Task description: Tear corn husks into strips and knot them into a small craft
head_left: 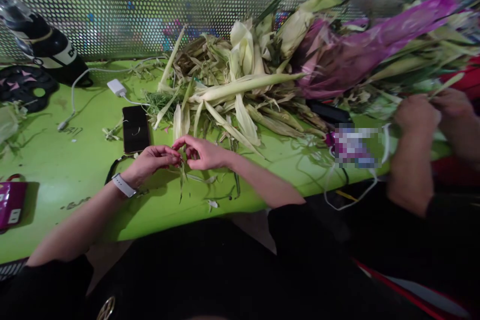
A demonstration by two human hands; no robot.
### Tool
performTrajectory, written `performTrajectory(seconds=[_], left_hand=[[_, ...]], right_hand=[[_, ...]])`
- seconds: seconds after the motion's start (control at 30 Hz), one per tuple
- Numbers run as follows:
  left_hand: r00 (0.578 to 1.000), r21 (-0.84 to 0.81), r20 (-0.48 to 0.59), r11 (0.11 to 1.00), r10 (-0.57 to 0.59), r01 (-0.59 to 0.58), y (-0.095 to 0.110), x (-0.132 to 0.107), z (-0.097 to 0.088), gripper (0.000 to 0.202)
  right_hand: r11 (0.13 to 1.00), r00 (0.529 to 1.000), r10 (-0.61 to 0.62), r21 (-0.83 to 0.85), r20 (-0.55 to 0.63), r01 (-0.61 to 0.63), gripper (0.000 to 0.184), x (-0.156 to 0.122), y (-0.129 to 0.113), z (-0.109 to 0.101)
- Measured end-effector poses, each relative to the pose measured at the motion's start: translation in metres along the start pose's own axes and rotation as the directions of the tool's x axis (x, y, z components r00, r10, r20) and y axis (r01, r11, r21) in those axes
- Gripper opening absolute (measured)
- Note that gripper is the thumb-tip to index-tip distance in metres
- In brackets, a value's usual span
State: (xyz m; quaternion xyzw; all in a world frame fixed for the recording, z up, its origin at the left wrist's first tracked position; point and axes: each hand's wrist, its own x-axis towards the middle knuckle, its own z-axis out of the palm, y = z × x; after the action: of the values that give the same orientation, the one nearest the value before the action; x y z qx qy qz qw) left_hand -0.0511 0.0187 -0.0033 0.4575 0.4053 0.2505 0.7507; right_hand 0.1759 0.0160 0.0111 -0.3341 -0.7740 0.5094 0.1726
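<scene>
My left hand (154, 162), with a white band at the wrist, pinches a thin strip of corn husk (182, 180) between thumb and fingers. The strip dangles over the green table in narrow shreds. My right hand (204, 153) meets it from the other side, its curled fingertips closed on the top of the same strip; the exact grip is partly hidden. Just behind the hands lies a big heap of corn husks (247, 87), pale green to dry brown. A phone (135, 129) rests flat close behind my left hand.
The green table (90, 160) has a perforated metal panel (123, 10) behind it. At left are a dark bottle (48, 42), a charger (117, 88) with white cable and a magenta box (12, 203). A purple plastic bag (345, 60) lies on the heap. Another person's hands (418, 112) work at right.
</scene>
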Motion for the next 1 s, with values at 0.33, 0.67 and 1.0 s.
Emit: performTrajectory(seconds=[0.33, 0.67, 1.0], left_hand=[[0.993, 0.275, 0.013, 0.954, 0.121, -0.120, 0.014, -0.005, -0.006, 0.016], [0.993, 0.162, -0.050, 0.982, 0.106, -0.097, 0.016, -0.006, -0.003, 0.018], [0.949, 0.631, -0.043, 0.745, 0.312, -0.216, 0.020, -0.019, -0.001, 0.019]], right_hand=[[1.000, 1.000, 0.016, -0.014, -0.009, -0.016, 0.063, 0.005, 0.006, 0.010], [0.996, 0.999, -0.020, 0.088, -0.039, 0.023, 0.055, 0.003, 0.004, 0.008], [0.997, 0.993, -0.062, 0.046, -0.101, 0.067, 0.055, 0.005, 0.011, 0.009]])
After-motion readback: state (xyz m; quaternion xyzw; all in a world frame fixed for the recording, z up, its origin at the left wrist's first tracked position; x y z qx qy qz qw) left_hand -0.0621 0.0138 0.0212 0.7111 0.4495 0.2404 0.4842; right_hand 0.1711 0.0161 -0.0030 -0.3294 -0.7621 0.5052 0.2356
